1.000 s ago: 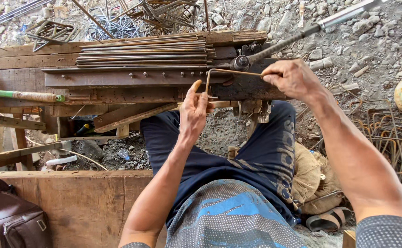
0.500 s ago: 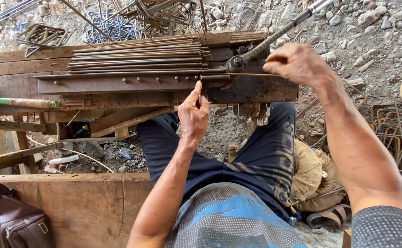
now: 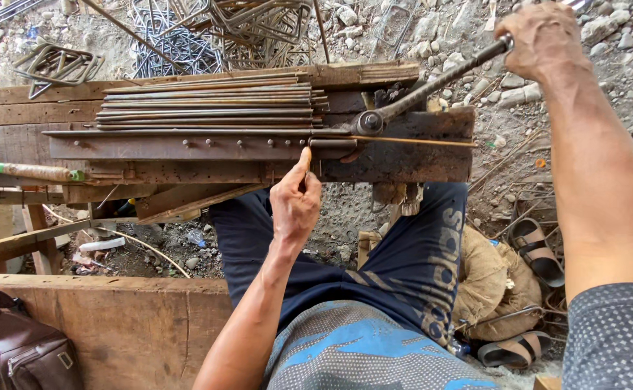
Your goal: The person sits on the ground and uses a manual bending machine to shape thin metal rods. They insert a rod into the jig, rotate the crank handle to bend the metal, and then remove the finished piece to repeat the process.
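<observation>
A thin rusty steel rod (image 3: 418, 141) lies along the front of the worn wooden bench (image 3: 13, 115), its left part hidden in the bending jig. The left hand (image 3: 296, 198) pinches it with thumb raised. The right hand (image 3: 544, 40), fingers wrapped tight, grips the long metal lever (image 3: 432, 85), whose end is cut off. Stacked straight rods (image 3: 208, 105) lie behind; a brown leather bag (image 3: 24, 347) sits at the lower left.

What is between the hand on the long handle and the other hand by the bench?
In the head view, between the right hand and left hand run the lever handle, its round pivot and a thin rod.
</observation>
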